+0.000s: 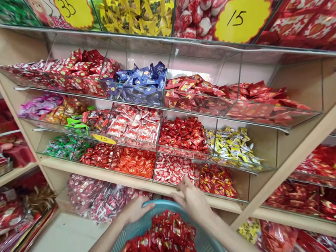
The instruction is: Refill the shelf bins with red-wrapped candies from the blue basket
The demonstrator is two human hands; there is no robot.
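Observation:
A round blue-green plastic basket (pixel 135 232) is low in front of me, heaped with red-wrapped candies (pixel 170 239). My left hand (pixel 137 210) grips its rim at the far left side, thumb lying over the edge. Over the basket's far right rim, my right hand (pixel 193 199) reaches to the front ledge of the lowest shelf, its fingers loosely bent and apart. No candy shows in it. Just beyond its fingertips is a compartment of small red-and-white candies (pixel 173 169), with red-and-yellow candies (pixel 218 180) in the bin to the right.
Tiered clear bins of wrapped candies, including blue ones (pixel 141 78), rise above. Yellow price tags (pixel 242 19) hang at the top. The wooden shelf edge (pixel 98 172) runs across behind the basket. Bagged candies (pixel 99 199) lie beneath, and the pale floor (pixel 63 231) shows at left.

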